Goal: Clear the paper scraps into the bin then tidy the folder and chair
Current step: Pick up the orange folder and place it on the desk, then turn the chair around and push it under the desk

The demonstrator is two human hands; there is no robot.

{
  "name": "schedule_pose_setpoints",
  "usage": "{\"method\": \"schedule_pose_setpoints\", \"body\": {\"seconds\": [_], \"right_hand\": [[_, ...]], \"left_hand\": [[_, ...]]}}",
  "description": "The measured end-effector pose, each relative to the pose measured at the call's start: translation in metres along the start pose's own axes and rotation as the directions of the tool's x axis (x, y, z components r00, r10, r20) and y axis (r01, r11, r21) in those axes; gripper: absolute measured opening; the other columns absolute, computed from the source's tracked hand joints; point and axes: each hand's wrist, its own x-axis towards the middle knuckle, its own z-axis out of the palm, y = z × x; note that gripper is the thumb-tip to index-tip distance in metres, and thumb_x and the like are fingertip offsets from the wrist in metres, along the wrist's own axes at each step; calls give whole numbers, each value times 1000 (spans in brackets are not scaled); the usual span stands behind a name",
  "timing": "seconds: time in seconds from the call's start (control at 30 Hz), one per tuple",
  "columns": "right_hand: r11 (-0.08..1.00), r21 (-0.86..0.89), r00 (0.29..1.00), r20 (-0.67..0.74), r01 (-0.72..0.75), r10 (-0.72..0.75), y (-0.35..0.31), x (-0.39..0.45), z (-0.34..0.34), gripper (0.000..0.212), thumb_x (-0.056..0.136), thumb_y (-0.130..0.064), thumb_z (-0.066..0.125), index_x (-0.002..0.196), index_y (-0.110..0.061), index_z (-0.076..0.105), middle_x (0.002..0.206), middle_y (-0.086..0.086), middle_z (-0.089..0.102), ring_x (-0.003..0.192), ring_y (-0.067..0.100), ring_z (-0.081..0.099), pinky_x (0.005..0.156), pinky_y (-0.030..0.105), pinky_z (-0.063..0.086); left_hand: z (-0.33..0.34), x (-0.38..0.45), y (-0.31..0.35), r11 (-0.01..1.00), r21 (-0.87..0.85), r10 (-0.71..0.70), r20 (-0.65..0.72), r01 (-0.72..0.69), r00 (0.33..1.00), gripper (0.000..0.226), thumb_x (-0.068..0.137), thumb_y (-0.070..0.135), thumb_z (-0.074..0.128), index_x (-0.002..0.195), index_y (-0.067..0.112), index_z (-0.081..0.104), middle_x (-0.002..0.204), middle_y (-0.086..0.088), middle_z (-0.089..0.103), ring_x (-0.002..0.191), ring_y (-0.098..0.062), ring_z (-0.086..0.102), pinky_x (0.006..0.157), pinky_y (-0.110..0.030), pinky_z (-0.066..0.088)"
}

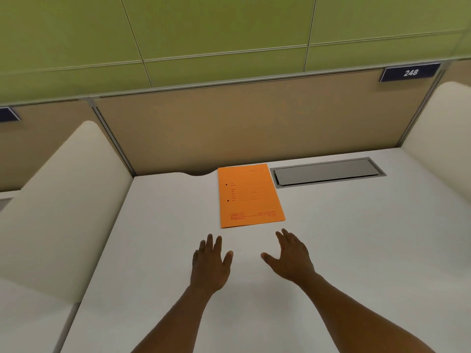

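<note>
Folder (251,196): orange, lying flat and closed on the white worktop (356,238), near the back edge, just left of a grey hatch (327,171) set into the surface.
Left hand (210,263): fingers spread, empty, palm down, just short of the folder.
Right hand (290,258): fingers spread, empty, also near the folder.
Sign (410,72): reads 248, on the back partition.

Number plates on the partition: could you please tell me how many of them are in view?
2. One number plate, reading 248, sits at the top right of the beige partition. A second plate shows at the far left edge, cut off by the frame, its number unreadable. Others may lie outside the view.
</note>
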Motion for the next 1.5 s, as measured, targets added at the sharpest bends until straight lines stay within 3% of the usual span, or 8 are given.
{"method": "schedule_pose_setpoints", "body": {"seconds": [0.47, 0.77, 0.97, 1.13, 1.5], "right_hand": [[1000, 24, 999, -42, -7, 8, -19, -228, 37, 89, 84, -72, 41, 151, -19, 20, 161, 3, 16, 147, 22, 13, 117, 40, 12], [999, 15, 995, -96, -41, 42, -4, -358, 50, 83, 82, -72, 47, 146, -21, 33, 153, 2, 35, 141, 24, 30, 113, 43, 24], [999, 21, 993, -108, -44, 46, 7, -410, 46, 84, 77, -74, 47, 142, -22, 38, 146, 2, 45, 137, 24, 38, 113, 45, 30], [998, 12, 993, -102, -63, 63, 23, -441, 43, 82, 79, -72, 49, 144, -23, 36, 149, 2, 41, 140, 24, 33, 114, 43, 24], [994, 105, 997, -61, -34, 40, 93, -504, 26, 80, 81, -68, 54, 145, -25, 34, 150, 1, 40, 140, 22, 32, 114, 44, 28]], "left_hand": [[9, -209, -41, 994, 80, 72, 32, -74, 997, 68, 98, 57, 20, 154, 19, 14, 163, -9, 2, 149, -31, 0, 120, -48, 6], [31, -323, -45, 991, 50, 118, 95, -124, 988, 68, 97, 56, 28, 152, 19, 18, 163, -8, 5, 149, -29, 1, 119, -48, 3], [42, -362, -32, 987, 37, 151, 77, -154, 986, 69, 96, 56, 31, 152, 17, 21, 163, -10, 10, 149, -31, 5, 119, -50, 6], [53, -387, -9, 984, 8, 179, 23, -180, 984, 67, 95, 56, 31, 150, 18, 26, 162, -9, 15, 149, -31, 9, 118, -50, 8], [97, -464, 61, 999, -17, 50, -23, -50, 999, 61, 95, 54, 36, 147, 21, 33, 161, -7, 19, 149, -29, 10, 118, -49, 8]]}}
